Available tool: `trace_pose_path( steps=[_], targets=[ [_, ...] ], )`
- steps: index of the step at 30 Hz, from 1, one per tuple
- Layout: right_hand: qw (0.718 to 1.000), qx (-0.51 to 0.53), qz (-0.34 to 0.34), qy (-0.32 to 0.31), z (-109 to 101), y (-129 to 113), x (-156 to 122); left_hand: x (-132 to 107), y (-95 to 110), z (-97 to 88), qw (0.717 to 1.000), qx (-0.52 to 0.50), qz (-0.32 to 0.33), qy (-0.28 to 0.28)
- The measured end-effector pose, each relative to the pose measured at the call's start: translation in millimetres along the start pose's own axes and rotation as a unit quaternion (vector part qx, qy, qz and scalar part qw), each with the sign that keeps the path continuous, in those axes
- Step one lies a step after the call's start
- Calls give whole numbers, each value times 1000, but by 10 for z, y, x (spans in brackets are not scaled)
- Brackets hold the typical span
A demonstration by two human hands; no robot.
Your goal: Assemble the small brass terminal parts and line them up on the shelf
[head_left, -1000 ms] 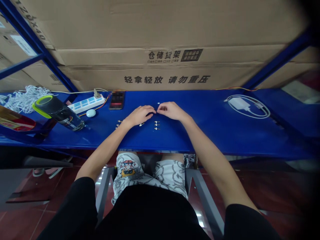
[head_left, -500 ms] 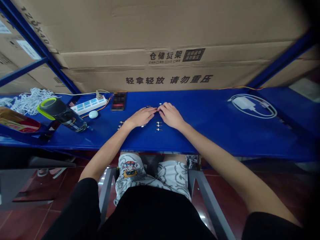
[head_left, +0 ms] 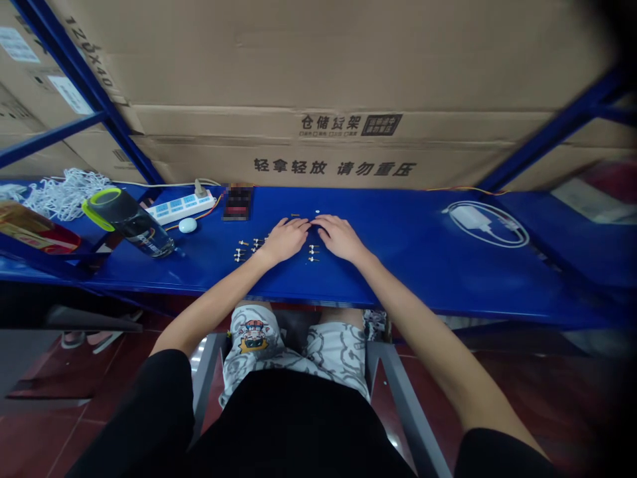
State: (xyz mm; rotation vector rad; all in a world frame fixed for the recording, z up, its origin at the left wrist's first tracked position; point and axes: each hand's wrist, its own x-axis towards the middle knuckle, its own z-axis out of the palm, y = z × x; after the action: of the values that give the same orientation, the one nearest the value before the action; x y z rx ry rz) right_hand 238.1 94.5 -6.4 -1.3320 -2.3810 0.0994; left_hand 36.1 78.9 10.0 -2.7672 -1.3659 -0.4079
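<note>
My left hand (head_left: 283, 239) and my right hand (head_left: 339, 236) rest on the blue shelf board (head_left: 398, 252), fingertips almost touching at the middle. Both have the fingers curled together in a pinch; whatever sits between them is too small to make out. Several tiny metal parts (head_left: 312, 253) lie in a short column between the two hands. More of these small parts (head_left: 246, 249) sit just left of my left wrist. A small white bit (head_left: 317, 212) and a short dark piece (head_left: 294, 215) lie just beyond the fingertips.
A dark bottle with a green rim (head_left: 127, 222) lies on its side at the left, beside a white power strip (head_left: 179, 206), a pale round object (head_left: 188, 225) and a phone (head_left: 237, 201). A white charger with coiled cable (head_left: 482, 222) sits right. Cardboard boxes (head_left: 328, 99) stand behind.
Both hands have stayed close together at the shelf's middle, shifting slightly. More small parts now show left of my left wrist. The camera has drifted a little.
</note>
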Motion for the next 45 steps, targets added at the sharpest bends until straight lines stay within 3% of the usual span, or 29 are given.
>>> trace_pose_path(
  steps=[17,22,27,34,38,45],
  targets=[
    [1000,27,-4,-11,-3,106,42,34,-65,9,1000,-20,3,2],
    [995,99,-2,25,-27,181,85,35,-79,-3,999,-32,5,5],
    [976,176,92,92,-1,345,226,56,-72,-22,997,-65,-13,31],
    [948,259,181,39,-25,575,459,136,-301,-56,989,-50,-75,119],
    [944,274,176,39,-22,626,429,134,-474,-93,986,-33,-121,112],
    [988,115,69,77,59,497,404,123,-509,-31,991,-14,-124,57]
  ],
)
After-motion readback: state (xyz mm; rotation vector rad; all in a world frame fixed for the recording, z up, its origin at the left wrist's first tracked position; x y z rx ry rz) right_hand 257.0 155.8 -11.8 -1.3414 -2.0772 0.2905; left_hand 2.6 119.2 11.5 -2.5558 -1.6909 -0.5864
